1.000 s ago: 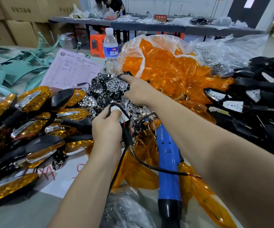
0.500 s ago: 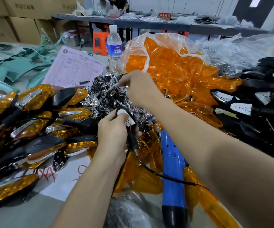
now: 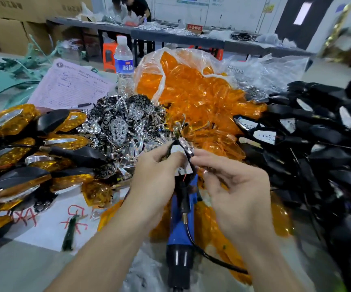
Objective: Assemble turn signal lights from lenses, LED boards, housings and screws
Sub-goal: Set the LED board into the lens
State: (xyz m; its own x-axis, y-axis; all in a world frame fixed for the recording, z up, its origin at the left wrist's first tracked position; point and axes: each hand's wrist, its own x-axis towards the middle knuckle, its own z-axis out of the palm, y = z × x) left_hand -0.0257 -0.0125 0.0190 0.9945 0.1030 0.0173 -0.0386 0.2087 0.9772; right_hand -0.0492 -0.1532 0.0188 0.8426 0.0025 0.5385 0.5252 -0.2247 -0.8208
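Note:
My left hand [image 3: 157, 171] grips a black housing with a white LED board [image 3: 177, 154] in it; its black cable hangs down toward me. My right hand [image 3: 231, 182] pinches a small chrome reflector [image 3: 188, 147] and holds it against the top edge of that housing. Behind my hands lies a heap of chrome reflectors [image 3: 119, 125]. A clear bag of orange lenses [image 3: 193, 89] stands beyond it. Black housings with boards [image 3: 309, 140] are piled on the right. Finished amber lights [image 3: 22, 148] are stacked on the left.
A blue electric screwdriver [image 3: 180, 234] lies under my hands, pointing at me. A water bottle [image 3: 124, 66] and a pink form [image 3: 71, 85] with a pen sit at the back. Loose orange lenses [image 3: 280, 220] lie around the screwdriver. A person works at a far table [image 3: 170, 36].
My right hand has come back from the reflector heap with one chrome reflector and brought it to the housing. My left hand has lifted the housing slightly.

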